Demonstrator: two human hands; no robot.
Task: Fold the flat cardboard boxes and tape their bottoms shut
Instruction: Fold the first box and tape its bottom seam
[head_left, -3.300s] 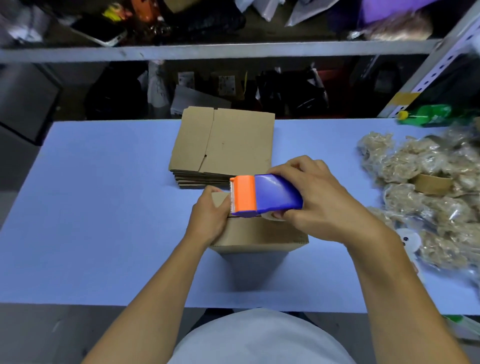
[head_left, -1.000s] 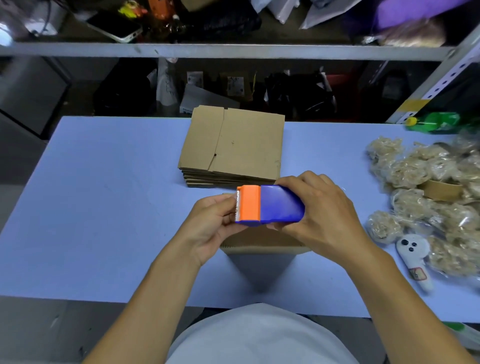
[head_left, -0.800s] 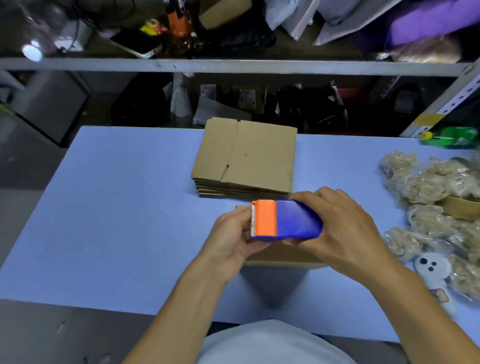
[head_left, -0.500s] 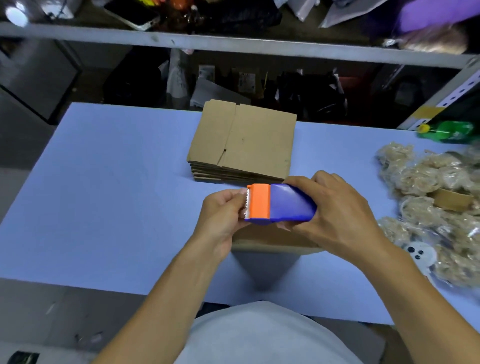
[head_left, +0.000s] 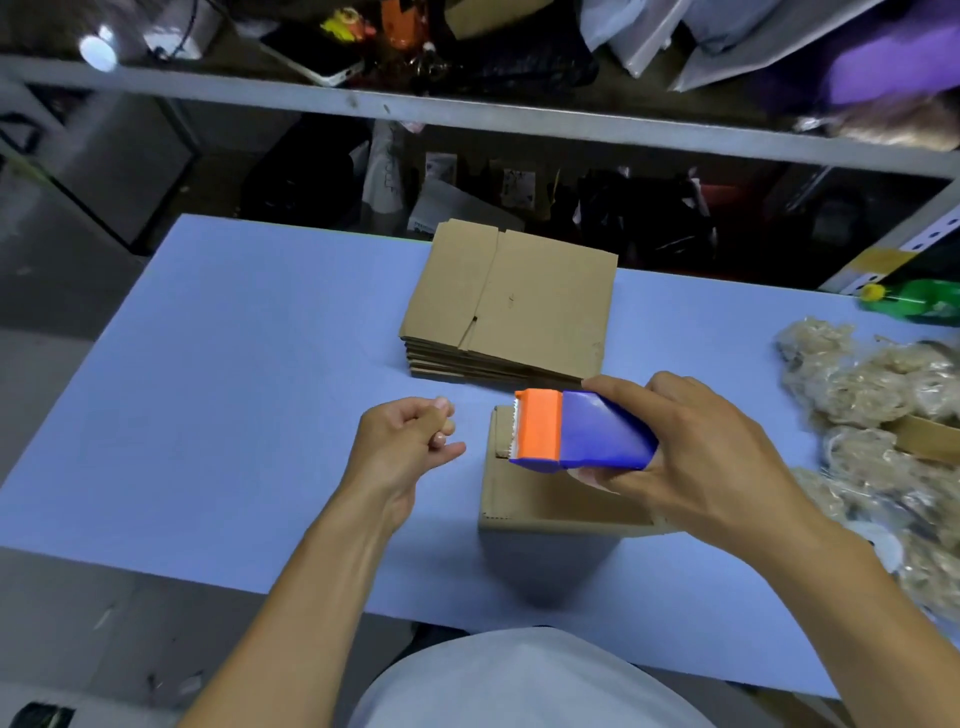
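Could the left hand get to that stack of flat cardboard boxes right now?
Probably yes. The left hand seems to hold nothing, and only bare blue table lies between it and the stack of flat brown cardboard boxes.

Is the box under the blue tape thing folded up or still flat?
Folded up: the box stands tall on the table, unlike the flat stack behind it.

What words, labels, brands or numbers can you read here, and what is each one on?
No text can be read.
Faint print on the white plastic bag under the shelf: blurred.
Labels on the small carded packets beside it: too small.
Label on the green plastic bottle: blurred.
The blue and orange tape dispenser and the stack of flat brown cardboard boxes show no print.
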